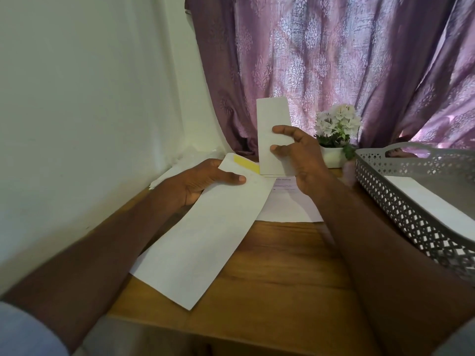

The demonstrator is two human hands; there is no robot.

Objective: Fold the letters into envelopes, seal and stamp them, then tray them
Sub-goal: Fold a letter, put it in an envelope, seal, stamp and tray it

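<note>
My left hand (205,183) grips a long white envelope (203,242) near its open end, where a yellow adhesive strip (245,163) shows on the flap. The envelope slants down toward me over the wooden table (282,273). My right hand (300,160) pinches a folded white letter (272,124) and holds it upright just beyond the envelope's mouth, its lower edge close to the flap. A grey perforated tray (411,201) at the right holds a white envelope (431,201).
A printed sheet (288,201) lies flat on the table under my right wrist. A white pot of pale flowers (334,134) stands behind it. White papers (164,176) lie by the wall at the left. A purple curtain (334,60) hangs at the back.
</note>
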